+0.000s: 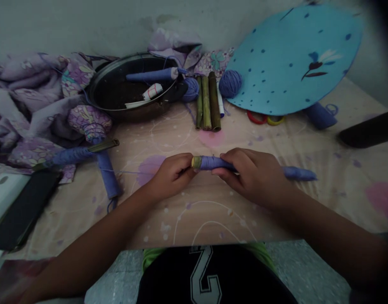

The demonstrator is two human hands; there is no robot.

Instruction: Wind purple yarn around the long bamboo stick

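Note:
My right hand [251, 173] is wrapped round a bamboo stick [209, 162] covered in purple yarn, held level above the table. Its bare greenish-yellow end points left, and its other wrapped end sticks out right of my palm. My left hand [173, 175] is closed with thumb and fingertips touching the stick's bare end. A thin strand of purple yarn [133, 172] runs from the left toward this hand; the exact grip on it is hidden. Left of my hands lie two more yarn-wrapped sticks [108, 173], one across the other.
Behind stand a dark pan [102, 105] with a wrapped stick in it, several bare bamboo pieces [207, 103], purple yarn balls [230, 83] and a blue fan [285, 63] over scissors [256, 117]. Floral cloth [38, 105] and a phone [25, 211] are left; a dark cylinder [368, 128] is right.

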